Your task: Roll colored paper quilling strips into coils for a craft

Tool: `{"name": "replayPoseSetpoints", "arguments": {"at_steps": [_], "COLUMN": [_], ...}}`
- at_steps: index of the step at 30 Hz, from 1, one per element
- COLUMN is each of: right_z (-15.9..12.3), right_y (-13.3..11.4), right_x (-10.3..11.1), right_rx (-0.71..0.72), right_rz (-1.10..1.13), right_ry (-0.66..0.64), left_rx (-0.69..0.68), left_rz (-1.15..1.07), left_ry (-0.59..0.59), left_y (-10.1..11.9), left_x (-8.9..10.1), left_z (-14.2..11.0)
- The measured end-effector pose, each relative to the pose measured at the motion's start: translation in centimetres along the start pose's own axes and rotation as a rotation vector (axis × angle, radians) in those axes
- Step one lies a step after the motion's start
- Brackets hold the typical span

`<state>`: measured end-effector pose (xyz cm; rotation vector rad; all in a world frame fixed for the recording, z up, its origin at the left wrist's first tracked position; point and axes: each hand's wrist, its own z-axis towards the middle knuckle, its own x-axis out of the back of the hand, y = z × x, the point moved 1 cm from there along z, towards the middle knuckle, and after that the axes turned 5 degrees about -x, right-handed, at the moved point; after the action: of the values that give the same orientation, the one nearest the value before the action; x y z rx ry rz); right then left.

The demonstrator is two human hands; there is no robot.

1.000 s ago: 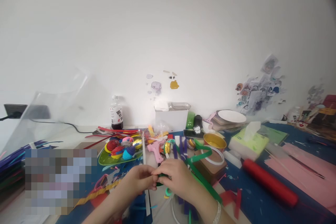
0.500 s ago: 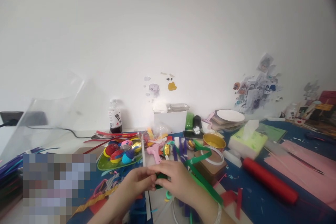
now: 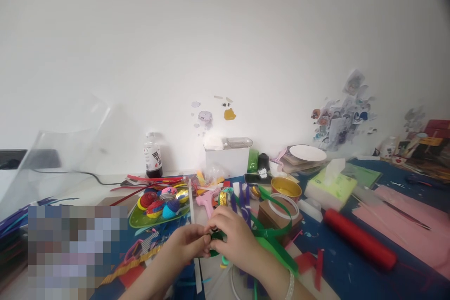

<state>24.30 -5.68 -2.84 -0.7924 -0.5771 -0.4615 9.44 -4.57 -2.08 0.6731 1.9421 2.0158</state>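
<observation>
Dark-green rounded piece (image 3: 217, 235), partly hidden: between the hands, over the blue-topped counter (image 3: 346, 273); left hand (image 3: 190, 243), right hand (image 3: 235, 234), each grip pinched on it. Clear plastic bottle (image 3: 152, 155): white label, black Chinese characters.

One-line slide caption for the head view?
Left hand and right hand hold a small green piece over a cluttered, blue-covered table.

Your left hand (image 3: 191, 243) and right hand (image 3: 235, 235) are hiding most of the dark green piece (image 3: 215, 253). A pixelated block (image 3: 77, 253) is masking the lower left, the bottom edge is cropping your forearms (image 3: 154, 274), and far-right clutter (image 3: 431, 150) is looking blurred.
</observation>
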Motion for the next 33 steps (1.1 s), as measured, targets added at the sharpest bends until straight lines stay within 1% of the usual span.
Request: {"name": "replayPoseSetpoints", "arguments": {"at_steps": [2, 4, 6, 10, 13, 16, 20, 22, 23, 25, 29, 31, 33], "right_z": [0.1, 0.1, 0.1, 0.0, -0.1, -0.1, -0.1, -0.1, -0.1, -0.1, -0.1, -0.1, -0.1], "right_y": [-0.1, -0.2, 0.0, 0.7, 0.9, 0.9, 0.6, 0.5, 0.5, 0.5, 0.5, 0.5, 0.5], "right_x": [0.4, 0.7, 0.6, -0.3, -0.7, -0.2, 0.8, 1.1, 1.1, 0.9, -0.1, -0.4, -0.5], "right_rx": [0.035, 0.040, 0.022, 0.002, -0.025, -0.023, 0.078, 0.117, 0.129, 0.141, 0.136, 0.116, 0.088], "right_rz": [-0.001, 0.014, 0.045, 0.094, 0.095, 0.082, 0.001, -0.031, -0.043, -0.070, -0.124, -0.169, -0.204], "right_ry": [-0.062, -0.073, -0.032, 0.062, 0.077, -0.011, -0.185, -0.209, -0.195, -0.122, 0.027, 0.065, 0.077], "left_rx": [0.002, 0.022, 0.028, 0.009, 0.002, -0.028, -0.030, -0.007, 0.003, -0.002, -0.035, -0.024, -0.021], "left_rz": [0.048, 0.078, 0.058, -0.032, -0.046, -0.004, 0.050, 0.110, 0.136, 0.151, 0.037, 0.004, 0.018], "left_ry": [-0.018, -0.015, -0.007, 0.002, 0.011, -0.009, -0.065, -0.078, -0.079, -0.075, -0.066, -0.041, -0.018], "left_y": [0.1, 0.1, -0.1, -0.5, -0.4, -0.2, -0.1, -0.1, -0.2, -0.2, -0.5, -0.6, -0.4], "left_x": [0.2, 0.4, 0.3, -0.3, -0.4, -0.3, 0.2, 0.4, 0.4, 0.4, -0.1, -0.5, -0.6], "left_z": [0.0, 0.0, 0.1, 0.3, 0.3, 0.2, 0.2, 0.3, 0.3, 0.4, 0.4, 0.4, 0.2]}}
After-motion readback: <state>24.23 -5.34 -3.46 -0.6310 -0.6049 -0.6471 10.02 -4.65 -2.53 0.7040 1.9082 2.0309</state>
